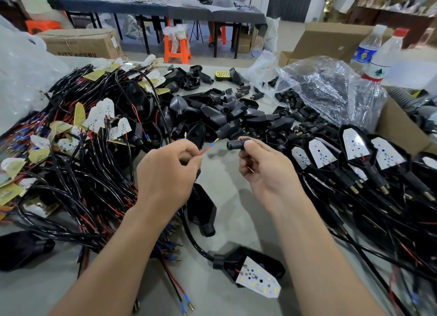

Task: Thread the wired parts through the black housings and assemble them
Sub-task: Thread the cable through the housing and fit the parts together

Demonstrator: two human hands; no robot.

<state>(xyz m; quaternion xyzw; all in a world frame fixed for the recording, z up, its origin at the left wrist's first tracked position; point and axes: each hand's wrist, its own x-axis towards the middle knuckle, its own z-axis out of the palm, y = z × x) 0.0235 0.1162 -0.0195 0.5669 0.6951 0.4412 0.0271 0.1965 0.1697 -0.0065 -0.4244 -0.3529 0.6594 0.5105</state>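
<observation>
My left hand (168, 173) pinches a pair of thin wire ends (209, 147), one red with a blue sleeve and brass tip, pointing right. My right hand (262, 169) grips a small black tubular connector (235, 143) with a brass pin, its opening facing the wire tips a short gap away. The black cable runs down from my left hand to a black housing (254, 265) holding a white LED board (259, 279) near the table's front. Another black housing (203, 209) lies between my wrists.
A tangle of wired LED boards (78, 154) fills the left. Loose black housings (224, 114) pile at centre back. Assembled units (359, 164) lie at right. A plastic bag of connectors (319, 88), a cardboard box (402, 131) and two bottles (378, 55) stand at back right.
</observation>
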